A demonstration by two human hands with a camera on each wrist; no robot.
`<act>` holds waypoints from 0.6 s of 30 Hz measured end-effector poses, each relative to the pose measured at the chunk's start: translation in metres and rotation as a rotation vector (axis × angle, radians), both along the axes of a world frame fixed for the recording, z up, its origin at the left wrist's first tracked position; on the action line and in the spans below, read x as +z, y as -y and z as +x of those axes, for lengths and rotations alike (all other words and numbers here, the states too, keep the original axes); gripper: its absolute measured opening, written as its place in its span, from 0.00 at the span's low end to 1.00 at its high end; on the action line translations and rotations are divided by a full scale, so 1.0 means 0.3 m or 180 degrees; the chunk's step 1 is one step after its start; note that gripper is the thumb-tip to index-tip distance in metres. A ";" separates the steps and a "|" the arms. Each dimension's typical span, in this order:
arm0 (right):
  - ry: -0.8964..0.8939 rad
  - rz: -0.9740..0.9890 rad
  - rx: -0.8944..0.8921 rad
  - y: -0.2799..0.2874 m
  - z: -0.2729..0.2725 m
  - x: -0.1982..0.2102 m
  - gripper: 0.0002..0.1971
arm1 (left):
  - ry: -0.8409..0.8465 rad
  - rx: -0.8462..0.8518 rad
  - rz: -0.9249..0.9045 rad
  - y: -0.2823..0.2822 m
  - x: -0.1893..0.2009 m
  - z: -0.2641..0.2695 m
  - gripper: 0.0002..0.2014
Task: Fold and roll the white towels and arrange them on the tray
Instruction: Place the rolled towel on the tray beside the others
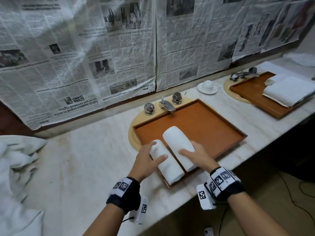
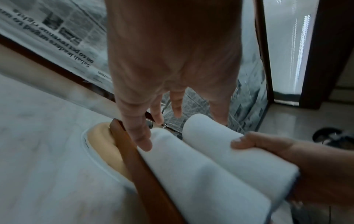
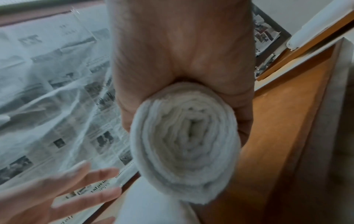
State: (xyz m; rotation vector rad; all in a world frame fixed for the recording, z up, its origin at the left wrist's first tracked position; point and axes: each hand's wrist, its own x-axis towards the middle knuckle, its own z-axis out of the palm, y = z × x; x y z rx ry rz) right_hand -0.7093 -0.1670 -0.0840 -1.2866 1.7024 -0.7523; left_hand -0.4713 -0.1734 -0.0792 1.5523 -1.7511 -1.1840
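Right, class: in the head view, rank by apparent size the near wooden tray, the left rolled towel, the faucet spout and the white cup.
1. near wooden tray
2. left rolled towel
3. faucet spout and white cup: too alike to rank.

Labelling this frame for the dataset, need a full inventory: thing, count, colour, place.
rolled towels: 2, white, side by side at the near left end of the near tray
near tray: 1, brown wood, over the near sink
far tray: 1, brown wood, over the far sink
folded towels: stack, count unclear, white, on the far tray
loose towels: heap, white, left end of the counter
faucet: 1, chrome, behind the near tray, a knob on each side
cup and saucer: 1 set, white, between the sinks
newspaper: several sheets, covering the wall
counter: 1, pale marble
left hand: on the left roll, fingers straight
right hand: grips the right roll
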 end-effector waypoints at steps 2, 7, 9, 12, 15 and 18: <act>0.0005 0.0173 0.0070 0.029 -0.030 -0.044 0.26 | 0.0208 -0.0117 0.0052 0.000 -0.034 -0.032 0.43; 0.0113 0.0190 0.0454 0.060 -0.054 -0.104 0.31 | 0.0198 -0.0045 -0.0021 -0.013 -0.097 -0.081 0.47; 0.0018 0.0197 0.0508 0.069 -0.051 -0.127 0.31 | 0.0140 0.0060 -0.0037 -0.014 -0.110 -0.087 0.48; -0.0340 0.0153 0.0511 0.083 -0.054 -0.160 0.37 | 0.0071 0.0132 -0.0036 -0.014 -0.122 -0.092 0.48; -0.0612 0.0099 0.0607 0.087 -0.050 -0.144 0.31 | 0.0049 0.0138 -0.0023 -0.011 -0.129 -0.088 0.48; -0.0665 0.0107 0.0624 0.090 -0.057 -0.150 0.34 | 0.0017 0.0130 0.0015 -0.004 -0.134 -0.080 0.49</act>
